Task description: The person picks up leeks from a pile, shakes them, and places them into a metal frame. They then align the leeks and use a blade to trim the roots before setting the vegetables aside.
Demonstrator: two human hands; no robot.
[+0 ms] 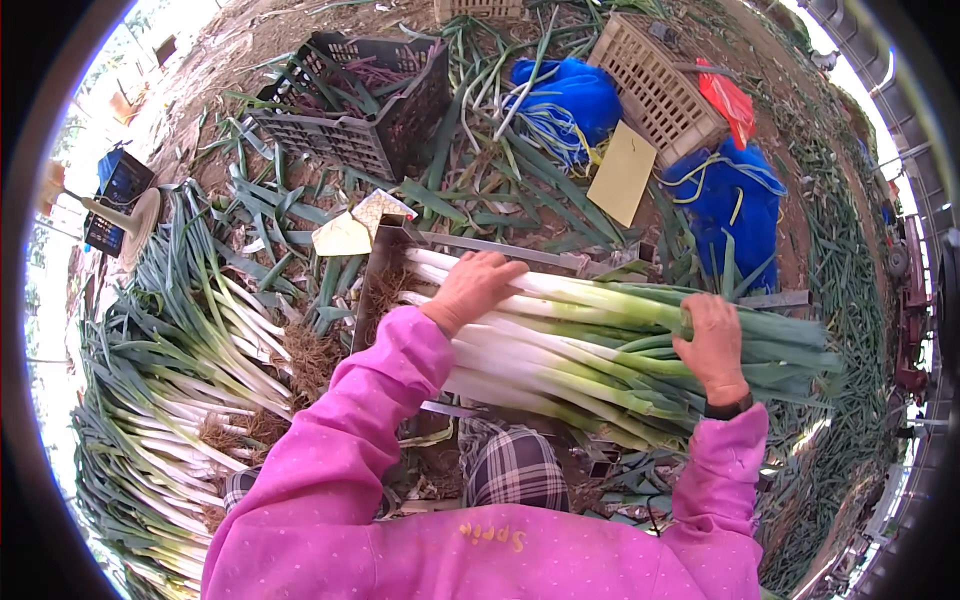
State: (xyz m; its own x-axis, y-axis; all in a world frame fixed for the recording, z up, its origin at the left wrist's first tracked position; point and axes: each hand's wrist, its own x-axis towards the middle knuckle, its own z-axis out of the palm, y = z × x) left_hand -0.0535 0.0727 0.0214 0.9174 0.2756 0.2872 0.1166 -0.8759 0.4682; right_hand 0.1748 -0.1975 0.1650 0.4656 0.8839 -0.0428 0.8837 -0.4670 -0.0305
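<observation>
A bundle of long leeks point(570, 345) lies crosswise in a metal trough point(480, 245) in front of me, white stalks to the left and green tops to the right. My left hand point(470, 288) rests palm down on the white stalks near their root ends. Over the green part, my right hand point(712, 345) presses down with fingers curled on the leaves. Both arms wear pink dotted sleeves.
A big pile of leeks point(190, 370) lies at my left on the ground. Behind the trough are a dark plastic crate point(350, 100), a beige crate point(655, 90), blue bags point(735, 205), cardboard pieces point(622, 172) and scattered green leaves. A blue device point(118, 195) stands far left.
</observation>
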